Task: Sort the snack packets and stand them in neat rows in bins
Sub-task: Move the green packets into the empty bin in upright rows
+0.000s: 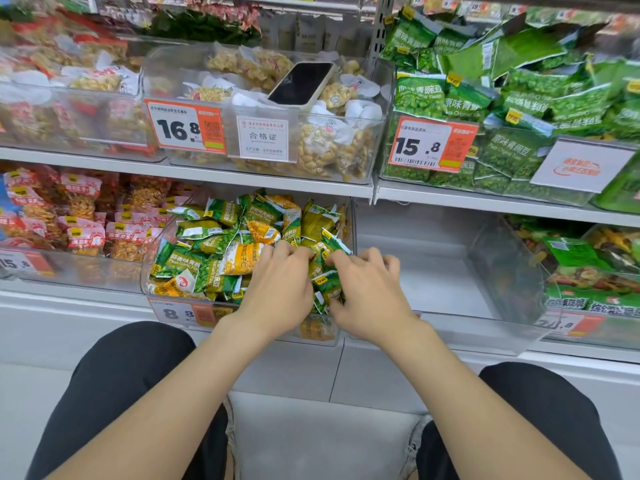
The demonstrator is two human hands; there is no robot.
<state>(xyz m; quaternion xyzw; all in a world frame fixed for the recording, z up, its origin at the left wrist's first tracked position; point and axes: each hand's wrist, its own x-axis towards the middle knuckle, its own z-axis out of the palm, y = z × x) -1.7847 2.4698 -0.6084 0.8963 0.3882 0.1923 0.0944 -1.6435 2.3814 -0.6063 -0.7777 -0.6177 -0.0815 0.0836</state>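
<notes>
Works mid-frame in a bin of jumbled green and yellow packets; curls left hand over the heap, grip unclear; seems to pinch a green packet with right hand.

Clear bins along white shelves

The 16.8 price tag and a white 合格证 card stand on the peanut bin's front. The 15.8 price tag fronts the bin of 原味青豌豆 packets. Below, Peas Garlic Flavor packets lie above an 8.8 tag.
</notes>
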